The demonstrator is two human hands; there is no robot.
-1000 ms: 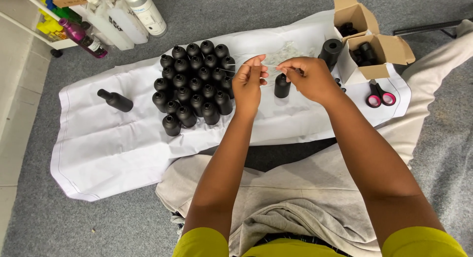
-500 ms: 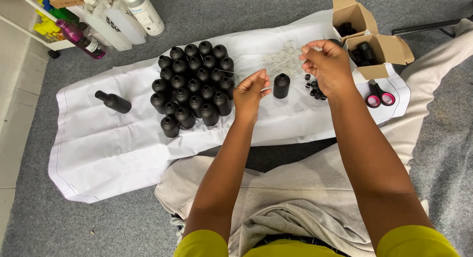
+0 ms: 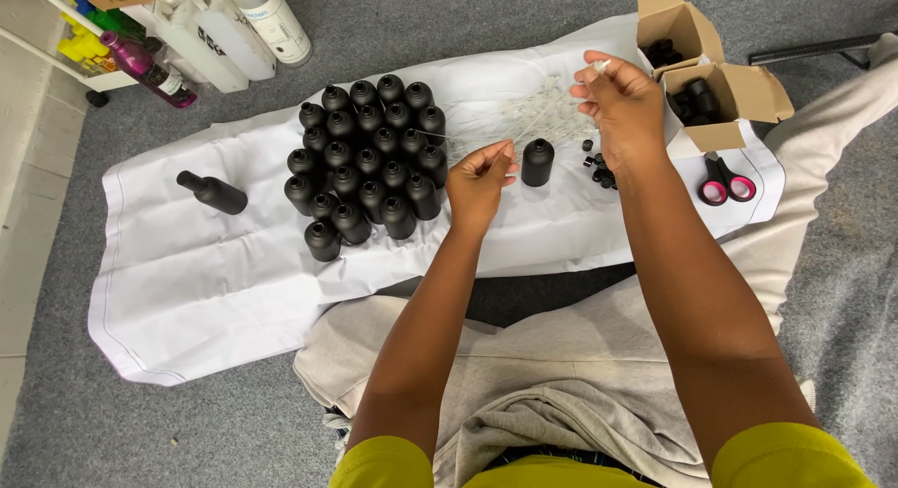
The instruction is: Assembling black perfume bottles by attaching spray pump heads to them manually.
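Near the middle of the frame the left hand point(image 3: 480, 179) was closed into a pinch, its thumb and fingers pressed together on one end of a thin clear plastic tube point(image 3: 524, 132), which was hard to see against the cloth. The right hand point(image 3: 622, 100) was raised higher, in the upper right of the frame, with its fingertips also pinched on something small and pale; it seemed to be the other end of that tube, but I cannot tell this for sure. Between the two hands, a little lower, a single matte black plastic bottle point(image 3: 537, 162) stood upright on a white cloth sheet point(image 3: 187, 263) spread over the grey carpet floor point(image 3: 56, 422). Behind it lay a loose heap of clear thin tubes point(image 3: 552, 114). To the left of the left hand a tight cluster of black bottles point(image 3: 369, 165) stood upright on the sheet, touching each other, and further left one more black bottle lying on its side point(image 3: 212, 192) was well apart from them. Just under the right wrist were some small black caps point(image 3: 601, 170). In the upper right corner two open brown cardboard boxes point(image 3: 730, 100) held dark parts, and scissors with pink and black handles point(image 3: 726, 182) lay just below them. In the upper left corner stood some white spray bottles point(image 3: 220, 25) and a pink bottle point(image 3: 148, 69).
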